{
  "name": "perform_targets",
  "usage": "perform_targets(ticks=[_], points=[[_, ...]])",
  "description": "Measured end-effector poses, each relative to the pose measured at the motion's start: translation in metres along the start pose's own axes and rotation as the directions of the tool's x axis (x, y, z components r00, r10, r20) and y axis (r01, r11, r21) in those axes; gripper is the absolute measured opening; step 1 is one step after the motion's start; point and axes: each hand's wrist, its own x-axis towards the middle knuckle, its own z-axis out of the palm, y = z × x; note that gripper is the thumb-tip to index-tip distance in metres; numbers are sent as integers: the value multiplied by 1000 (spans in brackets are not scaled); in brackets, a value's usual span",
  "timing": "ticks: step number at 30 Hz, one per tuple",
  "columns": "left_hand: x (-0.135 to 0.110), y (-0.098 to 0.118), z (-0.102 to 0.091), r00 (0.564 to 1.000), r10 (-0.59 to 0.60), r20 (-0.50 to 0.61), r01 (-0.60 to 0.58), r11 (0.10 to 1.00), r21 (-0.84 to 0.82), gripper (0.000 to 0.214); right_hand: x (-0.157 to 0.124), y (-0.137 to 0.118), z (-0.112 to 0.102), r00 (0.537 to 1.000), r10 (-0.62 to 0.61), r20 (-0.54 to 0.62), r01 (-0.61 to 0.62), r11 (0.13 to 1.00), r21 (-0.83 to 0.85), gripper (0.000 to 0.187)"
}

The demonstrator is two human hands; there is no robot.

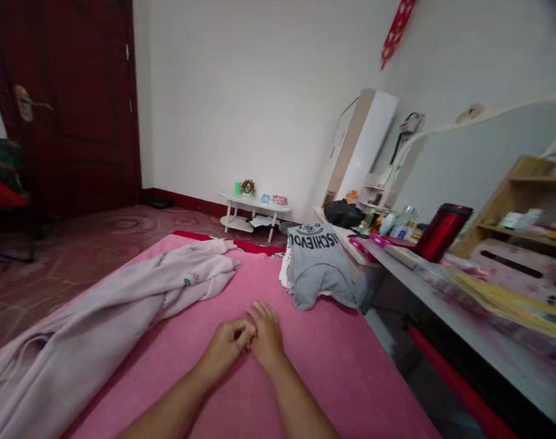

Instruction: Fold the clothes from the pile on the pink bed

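Note:
My left hand (pixel 228 344) is closed, its fingers curled in and its thumb side against my right hand. Nothing shows in its grasp. Stretched forward, the fingers of my right hand (pixel 267 335) are open and hold nothing that I can see. Both hands are together low over the pink bed cover (pixel 351 366). To their left lies a pale pink sweatshirt (pixel 122 311), spread lengthwise with a small green print. Beyond my right hand, a grey shirt (pixel 321 262) with dark lettering lies on top of white cloth, near the bed's right edge.
Along the right runs a dressing table (pixel 470 329) with a mirror (pixel 483 158), a red tumbler (pixel 444 231), bottles and a black bag (pixel 343 213). A low white table (pixel 255 204) stands by the far wall. At left are a dark red door (pixel 77 110) and tiled floor.

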Motion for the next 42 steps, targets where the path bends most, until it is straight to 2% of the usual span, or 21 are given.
perform_targets(ticks=[7,14,19,26,32,36,42], points=[[4,-4,-2,996,-88,-2,88,995,45,39,-2,2,10,999,-34,16,33,999,7,45],[6,0,-4,989,-146,-6,146,987,68,39,-8,3,1,997,-74,29,69,987,144,38],[10,-3,-3,989,-145,-11,146,986,81,35,-14,4,-1,995,-94,30,86,976,200,42],[13,-2,-1,996,-89,-13,90,978,186,35,-11,5,3,996,-75,-43,82,980,182,42],[12,-2,-2,999,-44,10,40,968,248,40,-9,3,6,994,-56,-91,70,986,154,31],[10,-2,-2,1000,-1,23,-6,947,322,40,-11,0,5,992,-48,-116,66,985,157,32],[9,-10,-2,999,27,-37,-12,935,355,36,-11,-9,-1,992,-21,-126,35,994,104,26]])
